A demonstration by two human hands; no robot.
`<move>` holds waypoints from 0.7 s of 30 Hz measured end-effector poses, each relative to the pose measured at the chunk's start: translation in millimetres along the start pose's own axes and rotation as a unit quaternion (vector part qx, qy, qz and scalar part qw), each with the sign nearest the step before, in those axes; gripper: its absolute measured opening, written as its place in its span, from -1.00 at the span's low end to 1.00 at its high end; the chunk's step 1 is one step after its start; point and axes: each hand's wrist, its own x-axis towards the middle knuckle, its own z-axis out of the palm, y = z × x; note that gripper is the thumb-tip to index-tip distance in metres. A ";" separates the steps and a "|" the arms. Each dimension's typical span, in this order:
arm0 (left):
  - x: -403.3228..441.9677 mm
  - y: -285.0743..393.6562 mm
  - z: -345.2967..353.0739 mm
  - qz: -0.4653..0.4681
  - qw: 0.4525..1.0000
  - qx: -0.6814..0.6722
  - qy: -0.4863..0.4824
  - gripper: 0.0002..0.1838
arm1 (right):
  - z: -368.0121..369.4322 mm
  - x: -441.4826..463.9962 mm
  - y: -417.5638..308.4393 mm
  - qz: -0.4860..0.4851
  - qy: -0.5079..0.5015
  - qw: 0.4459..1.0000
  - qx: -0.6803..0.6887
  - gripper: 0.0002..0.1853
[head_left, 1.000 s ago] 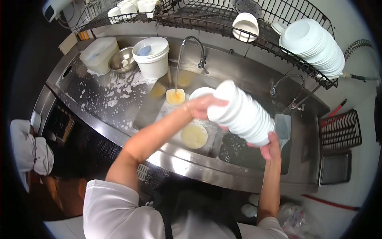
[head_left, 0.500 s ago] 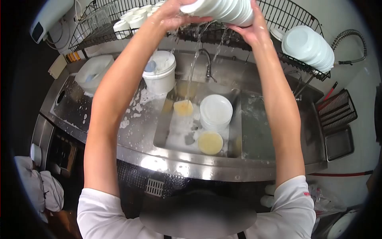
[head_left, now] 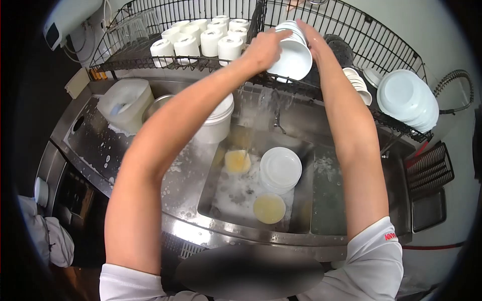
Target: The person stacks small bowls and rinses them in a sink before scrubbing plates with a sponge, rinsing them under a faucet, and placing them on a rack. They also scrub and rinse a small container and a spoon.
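Observation:
A stack of white bowls (head_left: 291, 60) rests tilted on the wire rack (head_left: 211, 63), its open side facing me. My left hand (head_left: 265, 49) grips the stack from the left, next to several white cups (head_left: 212, 41). On the stack's right side is my right hand (head_left: 310, 38), fingers pressed against it and partly hidden behind it. Below, in the sudsy sink (head_left: 206, 193), stand a stack of white plates (head_left: 281, 168), a round dish of yellowish liquid (head_left: 269, 208) and a square one (head_left: 237, 162) under running water.
White plates (head_left: 407, 98) and small bowls (head_left: 357, 86) lean on the rack's right. A lidded white bucket (head_left: 216, 123) and a clear tub (head_left: 125, 105) stand on the left counter. A person's white sleeve (head_left: 57, 241) shows at lower left.
Both hands have carried the bowl stack from above the sink up to the rack, where it now rests tilted. Water still drips beneath the rack.

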 end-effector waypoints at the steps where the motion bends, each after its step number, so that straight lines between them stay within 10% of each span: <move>1: 0.0 -1.1 -4.4 0.034 0.999 0.020 0.003 -0.46 | 16.4 -30.8 -14.6 0.007 0.016 1.000 0.026 -0.53; 3: -4.0 -1.2 -11.5 0.100 0.993 0.056 0.009 -0.50 | 41.3 -55.4 -33.6 0.027 0.119 0.986 0.117 -0.69; 6: -13.4 9.8 -22.5 0.134 0.977 0.135 0.098 -0.65 | 17.9 -18.1 -17.3 -0.146 0.171 0.968 -0.114 -0.48; 11: -37.9 31.5 -38.9 0.044 0.985 0.143 0.085 -0.52 | 41.6 -177.5 -31.0 -0.521 0.181 0.824 -0.134 -0.74; 14: -78.2 44.2 -32.9 -0.014 0.967 0.149 0.204 -0.67 | 26.6 -265.5 31.5 -0.505 0.155 0.848 -0.054 -0.89; 17: -155.5 -7.6 -25.7 -0.137 0.945 0.118 0.273 -0.81 | -8.2 -277.9 158.7 -0.220 0.108 0.965 -0.096 -0.87; 18: -174.5 -28.4 -18.4 -0.200 0.950 0.103 0.219 -0.81 | -24.3 -264.8 207.6 -0.055 0.089 0.983 -0.154 -0.83; 21: -220.5 -114.8 19.2 -0.225 0.970 0.077 0.048 -0.82 | -41.2 -203.2 276.0 -0.022 0.101 0.894 -0.435 -0.68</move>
